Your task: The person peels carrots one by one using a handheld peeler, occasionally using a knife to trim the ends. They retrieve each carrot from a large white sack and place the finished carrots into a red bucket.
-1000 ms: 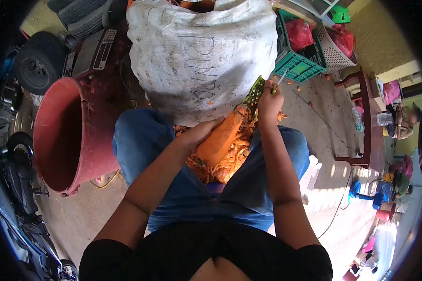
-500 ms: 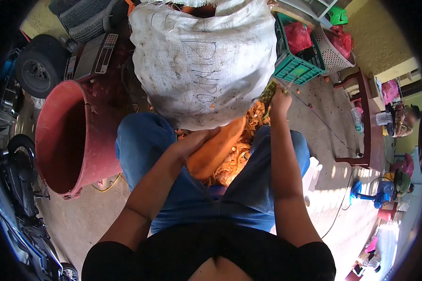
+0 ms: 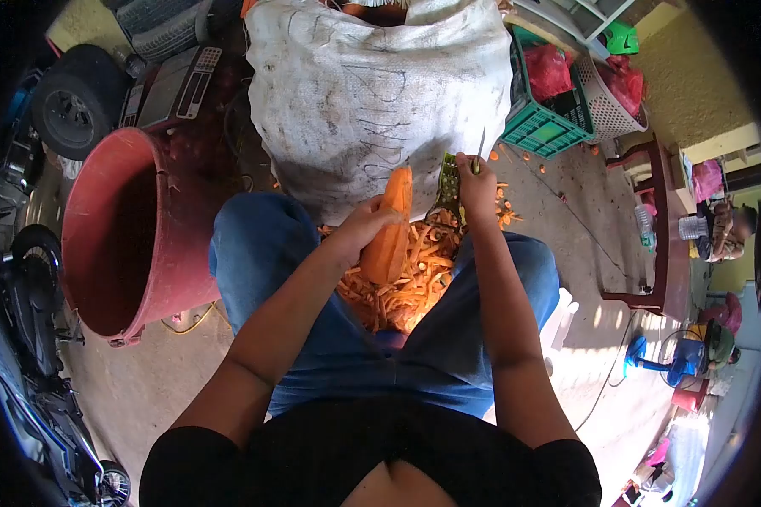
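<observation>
A large peeled orange vegetable [image 3: 386, 249] stands tilted between my knees, with my left hand [image 3: 369, 226] closed around its side. My right hand [image 3: 477, 188] grips a knife [image 3: 481, 145] with its blade pointing up. The same hand also holds a green perforated strip [image 3: 448, 182], whose lower end hangs over the peelings. Orange peelings [image 3: 416, 275] lie in a heap between my legs, below both hands. Directly in front stands a big white sack [image 3: 380, 101] with writing on it.
At the left are a red tub [image 3: 156, 237], a wheel [image 3: 66, 101] and a scale [image 3: 173, 89]. A motorcycle [image 3: 42, 296] stands far left. Right of the sack is a green crate [image 3: 541, 127] beside a white basket [image 3: 609, 110]. People are at the far right.
My left hand has raised the orange vegetable more upright. My right hand has moved left and closer to it, with the knife blade now visible. The view has shifted slightly.
</observation>
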A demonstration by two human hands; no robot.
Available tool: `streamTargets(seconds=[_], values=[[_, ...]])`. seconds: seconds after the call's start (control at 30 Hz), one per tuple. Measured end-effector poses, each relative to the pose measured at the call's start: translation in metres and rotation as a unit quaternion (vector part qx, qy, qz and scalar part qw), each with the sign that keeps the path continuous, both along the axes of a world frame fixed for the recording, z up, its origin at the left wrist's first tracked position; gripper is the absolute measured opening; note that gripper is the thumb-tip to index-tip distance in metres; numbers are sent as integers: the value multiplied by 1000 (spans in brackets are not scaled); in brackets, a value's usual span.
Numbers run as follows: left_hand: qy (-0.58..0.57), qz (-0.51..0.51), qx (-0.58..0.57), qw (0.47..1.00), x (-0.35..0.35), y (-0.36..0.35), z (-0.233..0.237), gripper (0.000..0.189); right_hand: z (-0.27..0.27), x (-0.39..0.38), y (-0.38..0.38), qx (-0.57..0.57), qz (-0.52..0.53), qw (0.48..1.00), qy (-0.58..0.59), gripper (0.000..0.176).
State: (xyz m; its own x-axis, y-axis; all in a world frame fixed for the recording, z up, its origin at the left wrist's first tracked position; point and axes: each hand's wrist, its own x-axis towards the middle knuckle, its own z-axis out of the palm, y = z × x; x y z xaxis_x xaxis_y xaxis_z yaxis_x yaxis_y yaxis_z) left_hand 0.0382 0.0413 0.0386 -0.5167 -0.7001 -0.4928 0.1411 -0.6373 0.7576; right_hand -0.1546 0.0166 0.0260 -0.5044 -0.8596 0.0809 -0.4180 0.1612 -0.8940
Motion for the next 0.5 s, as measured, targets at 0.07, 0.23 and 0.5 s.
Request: streamTargets(seconds=[0.07,0.23,0.5], values=[[-46,-19,-63,997,-1,0,-8,38,-5,-2,0,-4,2,1000,-1,31],[-92,-21,-89,992,-4,5,5,39,2,-1,3,24,12,1000,4,30],[-124,-46,-100,986,-4,6,8,38,7,-1,10,2,34,999,12,29]])
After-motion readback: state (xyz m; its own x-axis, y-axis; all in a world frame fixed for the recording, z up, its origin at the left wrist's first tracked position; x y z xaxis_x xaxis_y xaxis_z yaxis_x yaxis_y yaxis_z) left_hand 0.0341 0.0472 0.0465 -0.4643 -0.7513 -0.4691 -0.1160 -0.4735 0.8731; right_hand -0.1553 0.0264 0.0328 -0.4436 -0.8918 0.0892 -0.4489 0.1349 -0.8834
